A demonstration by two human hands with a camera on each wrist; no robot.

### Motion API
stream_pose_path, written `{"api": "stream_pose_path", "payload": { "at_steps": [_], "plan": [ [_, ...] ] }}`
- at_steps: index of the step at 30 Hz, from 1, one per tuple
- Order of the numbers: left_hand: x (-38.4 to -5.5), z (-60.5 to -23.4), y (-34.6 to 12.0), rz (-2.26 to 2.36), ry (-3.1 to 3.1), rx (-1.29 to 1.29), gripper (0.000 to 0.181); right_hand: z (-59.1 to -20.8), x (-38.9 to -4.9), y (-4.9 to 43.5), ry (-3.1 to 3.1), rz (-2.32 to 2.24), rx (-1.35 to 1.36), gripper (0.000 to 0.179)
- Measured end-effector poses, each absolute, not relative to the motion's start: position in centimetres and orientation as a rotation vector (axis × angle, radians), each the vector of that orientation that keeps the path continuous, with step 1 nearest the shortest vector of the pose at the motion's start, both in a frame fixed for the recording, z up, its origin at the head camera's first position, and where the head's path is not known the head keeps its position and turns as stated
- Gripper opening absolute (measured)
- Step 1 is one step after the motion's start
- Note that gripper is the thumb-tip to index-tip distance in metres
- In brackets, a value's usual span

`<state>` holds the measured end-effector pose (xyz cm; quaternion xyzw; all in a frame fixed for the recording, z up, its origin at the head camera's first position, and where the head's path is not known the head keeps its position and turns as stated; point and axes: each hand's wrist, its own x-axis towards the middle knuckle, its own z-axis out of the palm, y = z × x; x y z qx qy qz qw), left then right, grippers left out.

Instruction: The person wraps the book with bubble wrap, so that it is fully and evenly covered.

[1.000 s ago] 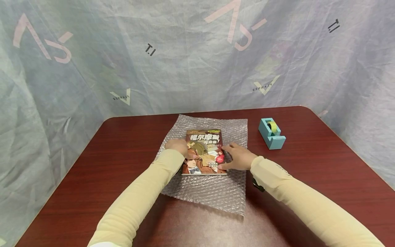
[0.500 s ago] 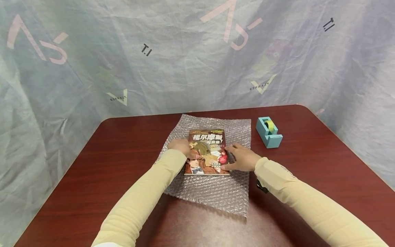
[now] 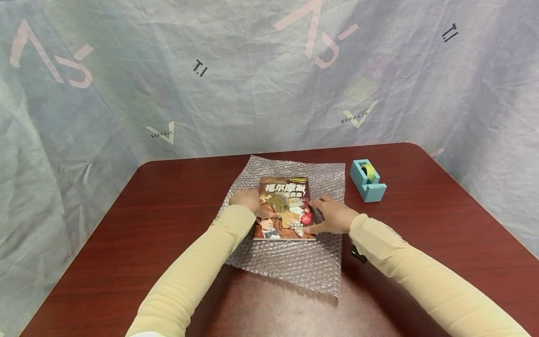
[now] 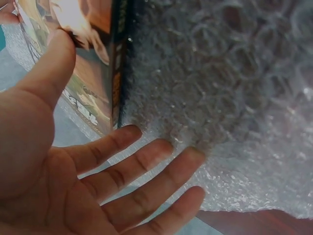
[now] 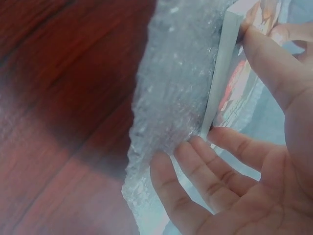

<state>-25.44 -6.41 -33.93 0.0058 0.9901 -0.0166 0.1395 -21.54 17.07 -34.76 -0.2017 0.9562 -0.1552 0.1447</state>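
A paperback book (image 3: pixel 290 206) with a colourful illustrated cover lies face up on a sheet of bubble wrap (image 3: pixel 286 267). At its left side is my left hand (image 3: pixel 246 202); the thumb rests on the cover, while the spread fingers (image 4: pixel 142 191) reach onto the wrap beside the spine. My right hand (image 3: pixel 332 215) is at the opposite edge. Its thumb lies on the cover too, and the index fingertip touches the page edge in the right wrist view. The other right fingers (image 5: pixel 171 181) extend loosely over the wrap.
A light-blue tape dispenser (image 3: pixel 368 181) with a yellow-green roll stands right of the wrap. All of this is on a dark red wooden table (image 3: pixel 168 201). A grey printed fabric sheet (image 3: pixel 252 84) hangs behind and at both sides.
The book and bubble wrap have slid a little to the right on the table, both hands moving along with them. The head view has also shifted slightly.
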Motion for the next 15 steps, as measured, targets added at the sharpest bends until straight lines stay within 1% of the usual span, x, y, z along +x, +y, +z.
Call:
{"api": "stream_pose_path", "payload": {
  "at_steps": [5,8,15],
  "plan": [
    [-25.32,-34.03,-6.54,-0.102,2.886,0.088,0.085,-34.54,-21.53,17.14,2.744,-0.439,-0.582,0.089],
    [-25.15,-34.14,-6.54,-0.128,2.903,0.109,0.087,-34.51,-21.47,17.19,2.749,-0.446,-0.581,0.089],
    [-24.94,-34.35,-6.44,-0.111,2.899,0.008,0.097,-34.46,-21.44,17.04,2.745,-0.47,-0.588,0.087]
  ]
}}
